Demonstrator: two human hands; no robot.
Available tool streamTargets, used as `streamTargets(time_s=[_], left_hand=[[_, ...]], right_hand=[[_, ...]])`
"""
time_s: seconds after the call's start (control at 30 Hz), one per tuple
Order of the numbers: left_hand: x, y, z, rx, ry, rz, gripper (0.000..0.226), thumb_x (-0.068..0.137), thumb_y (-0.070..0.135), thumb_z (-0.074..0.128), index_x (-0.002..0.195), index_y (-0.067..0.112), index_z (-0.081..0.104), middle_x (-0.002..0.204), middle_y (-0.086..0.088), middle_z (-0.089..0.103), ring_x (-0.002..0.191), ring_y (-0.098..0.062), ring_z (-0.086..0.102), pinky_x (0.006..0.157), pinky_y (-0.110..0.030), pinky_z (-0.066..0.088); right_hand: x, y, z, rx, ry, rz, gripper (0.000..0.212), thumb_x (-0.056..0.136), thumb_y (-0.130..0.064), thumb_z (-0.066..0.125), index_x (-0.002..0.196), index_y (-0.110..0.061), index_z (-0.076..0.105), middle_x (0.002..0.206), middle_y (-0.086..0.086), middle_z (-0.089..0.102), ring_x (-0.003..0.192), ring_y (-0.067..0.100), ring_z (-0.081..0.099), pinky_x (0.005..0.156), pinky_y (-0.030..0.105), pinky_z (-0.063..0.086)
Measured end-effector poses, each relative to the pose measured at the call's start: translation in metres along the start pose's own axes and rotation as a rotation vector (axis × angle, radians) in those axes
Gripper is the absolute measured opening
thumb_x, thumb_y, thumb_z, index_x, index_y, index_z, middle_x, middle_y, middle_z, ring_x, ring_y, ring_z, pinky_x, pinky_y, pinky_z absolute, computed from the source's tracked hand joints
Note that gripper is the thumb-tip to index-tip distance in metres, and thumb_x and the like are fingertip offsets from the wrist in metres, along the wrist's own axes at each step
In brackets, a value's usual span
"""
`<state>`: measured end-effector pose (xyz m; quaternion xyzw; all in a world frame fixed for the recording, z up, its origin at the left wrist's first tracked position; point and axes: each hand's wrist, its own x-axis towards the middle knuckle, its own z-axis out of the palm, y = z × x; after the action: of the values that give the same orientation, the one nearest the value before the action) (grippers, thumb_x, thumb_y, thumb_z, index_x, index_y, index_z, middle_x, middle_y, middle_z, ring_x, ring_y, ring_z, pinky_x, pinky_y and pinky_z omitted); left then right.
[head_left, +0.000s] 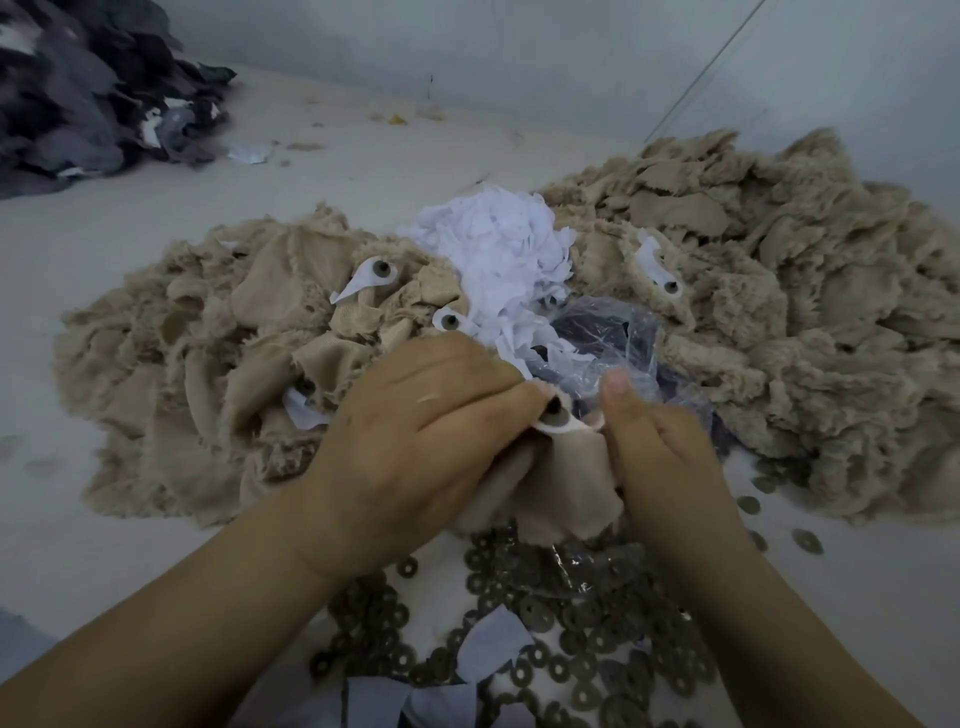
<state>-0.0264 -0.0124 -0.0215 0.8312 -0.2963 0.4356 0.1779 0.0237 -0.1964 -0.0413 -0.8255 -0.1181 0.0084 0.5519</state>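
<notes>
Both hands grasp one plush piece (561, 483) at the centre. The left hand (415, 447) curls over its 9 o'clock side, and the right hand (660, 447) pinches its 3 o'clock edge with the thumb raised. A dark eye (553, 410) sits in a white patch (558, 427) at the top of the piece, between the two hands.

At 6 o'clock, under the wrists, grey washers (587, 623) lie in a thick layer, with a white scrap (491, 649) on them. A few more lie loose at 4 o'clock.

Just past the fingers at 1 o'clock is a crumpled clear bag (608, 338) with something dark inside, partly hidden by the right thumb. Behind it at 12 o'clock is the white heap (498, 244) of cut patches.

The left pile (182, 364) of beige plush spreads at 10 o'clock and touches the left hand; several pieces there show eyes. The right pile (779, 270) fills 2 o'clock.

Far off at 11 o'clock a dark heap (78, 88) of cloth rests on the pale table (337, 156).
</notes>
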Motion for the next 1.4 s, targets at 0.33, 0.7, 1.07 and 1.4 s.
streamTargets(time_s=[0.33, 0.7, 1.07, 1.4], left_hand=[[-0.018, 0.009, 0.018, -0.106, -0.056, -0.021, 0.016, 0.077, -0.012, 0.06, 0.077, -0.006, 0.074, 0.085, -0.019, 0.068, 0.076, -0.034, 0.06, 0.071, -0.045, 0.047], [-0.003, 0.015, 0.019, -0.57, 0.004, -0.912, 0.022, 0.085, 0.033, 0.063, 0.09, 0.013, 0.067, 0.076, 0.003, 0.063, 0.068, -0.009, 0.06, 0.059, -0.019, 0.047], [-0.004, 0.021, 0.027, -0.306, -0.012, -0.621, 0.018, 0.084, 0.021, 0.074, 0.1, 0.015, 0.077, 0.083, 0.005, 0.072, 0.078, -0.002, 0.063, 0.071, -0.014, 0.05], [-0.011, 0.011, 0.03, -0.246, -0.047, -0.423, 0.029, 0.084, 0.029, 0.07, 0.088, 0.002, 0.078, 0.073, -0.005, 0.071, 0.068, -0.006, 0.059, 0.064, -0.021, 0.051]], right_hand=[[0.001, -0.003, 0.008, 0.976, -0.39, 0.553, 0.038, 0.093, -0.021, 0.054, 0.12, 0.003, 0.065, 0.108, 0.016, 0.072, 0.088, 0.025, 0.071, 0.065, 0.036, 0.061], [-0.004, 0.0, 0.01, 0.845, -0.273, 0.265, 0.008, 0.074, -0.007, 0.072, 0.076, -0.011, 0.078, 0.085, 0.019, 0.075, 0.074, 0.026, 0.073, 0.062, 0.031, 0.058], [-0.005, -0.001, 0.013, 0.849, -0.304, 0.328, 0.026, 0.082, -0.027, 0.073, 0.091, -0.003, 0.074, 0.097, 0.025, 0.073, 0.084, 0.03, 0.072, 0.071, 0.034, 0.058], [-0.004, 0.002, 0.01, 0.822, -0.365, 0.367, 0.025, 0.081, -0.026, 0.064, 0.081, -0.002, 0.074, 0.085, 0.021, 0.071, 0.074, 0.026, 0.069, 0.066, 0.033, 0.058]])
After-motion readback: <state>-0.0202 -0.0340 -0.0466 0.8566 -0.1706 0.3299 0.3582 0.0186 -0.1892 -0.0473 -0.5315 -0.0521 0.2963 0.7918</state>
